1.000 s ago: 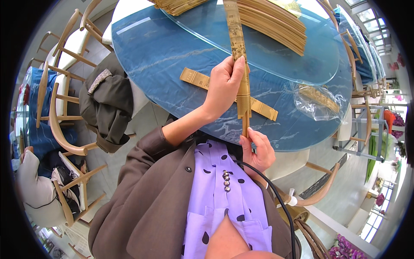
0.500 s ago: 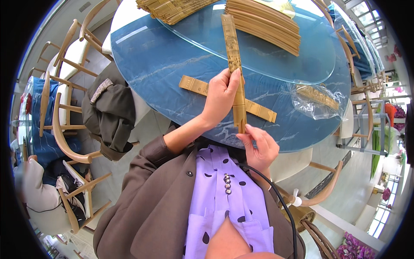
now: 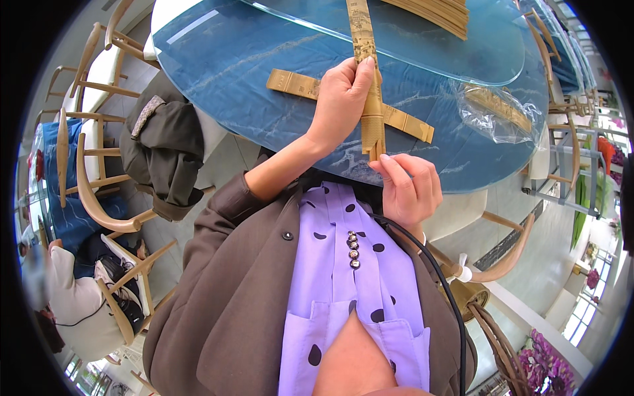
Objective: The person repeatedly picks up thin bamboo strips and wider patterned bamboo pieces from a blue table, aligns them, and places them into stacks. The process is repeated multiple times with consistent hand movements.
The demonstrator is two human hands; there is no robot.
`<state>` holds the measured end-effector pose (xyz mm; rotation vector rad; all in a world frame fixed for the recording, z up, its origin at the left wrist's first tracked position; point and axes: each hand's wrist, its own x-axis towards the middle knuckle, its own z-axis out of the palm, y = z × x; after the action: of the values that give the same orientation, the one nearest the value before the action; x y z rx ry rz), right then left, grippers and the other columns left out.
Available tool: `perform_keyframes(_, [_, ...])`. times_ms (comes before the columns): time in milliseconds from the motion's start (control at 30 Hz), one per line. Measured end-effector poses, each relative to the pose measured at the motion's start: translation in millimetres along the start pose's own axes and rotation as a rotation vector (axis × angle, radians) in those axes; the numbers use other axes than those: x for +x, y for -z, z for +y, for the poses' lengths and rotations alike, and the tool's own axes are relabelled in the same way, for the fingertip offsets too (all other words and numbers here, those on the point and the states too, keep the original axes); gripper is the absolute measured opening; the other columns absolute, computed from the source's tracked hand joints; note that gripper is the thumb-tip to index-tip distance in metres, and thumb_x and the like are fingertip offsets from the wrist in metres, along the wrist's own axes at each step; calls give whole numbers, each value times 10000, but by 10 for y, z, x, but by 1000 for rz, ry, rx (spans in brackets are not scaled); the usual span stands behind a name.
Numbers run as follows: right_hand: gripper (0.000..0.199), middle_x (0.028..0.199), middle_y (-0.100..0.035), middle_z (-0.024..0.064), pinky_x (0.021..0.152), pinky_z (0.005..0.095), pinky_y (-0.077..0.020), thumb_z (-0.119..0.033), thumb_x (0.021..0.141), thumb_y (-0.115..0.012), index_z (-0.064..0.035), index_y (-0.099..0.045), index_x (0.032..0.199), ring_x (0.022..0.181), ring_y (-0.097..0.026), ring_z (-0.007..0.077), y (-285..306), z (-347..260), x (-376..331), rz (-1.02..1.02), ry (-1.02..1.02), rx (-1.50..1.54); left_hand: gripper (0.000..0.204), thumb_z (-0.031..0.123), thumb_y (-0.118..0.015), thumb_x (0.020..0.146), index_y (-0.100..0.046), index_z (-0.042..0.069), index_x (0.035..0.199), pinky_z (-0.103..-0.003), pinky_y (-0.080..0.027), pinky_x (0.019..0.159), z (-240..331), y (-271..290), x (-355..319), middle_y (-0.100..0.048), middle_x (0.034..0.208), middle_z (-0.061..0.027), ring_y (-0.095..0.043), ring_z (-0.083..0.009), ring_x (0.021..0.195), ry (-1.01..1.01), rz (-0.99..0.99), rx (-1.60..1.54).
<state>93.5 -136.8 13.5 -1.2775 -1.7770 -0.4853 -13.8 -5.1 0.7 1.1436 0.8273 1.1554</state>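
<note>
We hold a long bamboo strip over the near edge of the blue bench.

Our left hand is wrapped around the bamboo strip, fingers curled over it and thumb along its side, so the strip runs from the bench's far glass plate back toward our chest. Our right hand sits just under the strip's near end, fingers loosely bent, fingertips touching that end. A second flat strip lies crosswise on the bench beneath. A clear plastic bag rests to the right; a dark jacket hangs on the chair to our left.
</note>
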Motion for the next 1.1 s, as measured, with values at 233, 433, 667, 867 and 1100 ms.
perform_keyframes(233, [235, 809, -639, 23, 607, 314, -474, -165, 771, -848, -74, -711, 938, 711, -612, 195, -71, 1, -9, 26, -52, 2, 373, 320, -521, 1067, -631, 29, 861, -219, -379, 591, 44, -25, -59, -550, 720, 35, -447, -32, 653, -36, -33, 73])
perform_keyframes(433, [231, 808, -644, 44, 605, 322, -480, -124, 719, -852, -49, -724, 896, 716, -614, 216, -59, -25, 64, -61, -182, 135, 371, 269, -538, 1037, -607, -8, 801, -278, -365, 521, 60, -5, -13, -495, 616, 10, -402, -62, 581, -59, -13, 145])
perform_keyframes(667, [250, 812, -660, 55, 604, 333, -490, -83, 673, -855, -32, -733, 885, 723, -628, 233, 0, 21, 119, -167, -247, 212, 374, 270, -537, 1036, -604, -9, 796, -287, -365, 523, 25, 19, 1, -491, 612, 1, -398, -65, 585, -65, -34, 186])
perform_keyframes(867, [199, 815, -656, 15, 644, 322, -428, -138, 705, -846, -82, -745, 866, 734, -610, 194, 9, -26, 93, -119, -165, 94, 361, 284, -522, 1054, -606, 13, 831, -252, -374, 560, 103, 15, -20, -519, 665, 21, -420, -46, 622, -15, -92, 206])
perform_keyframes(1100, [238, 823, -650, 7, 663, 321, -439, -113, 691, -846, -88, -748, 906, 747, -600, 187, 2, -35, 67, -95, -115, 28, 357, 259, -533, 1047, -586, -2, 808, -276, -354, 524, 76, 21, -21, -481, 632, 11, -388, -58, 594, -35, -48, 168])
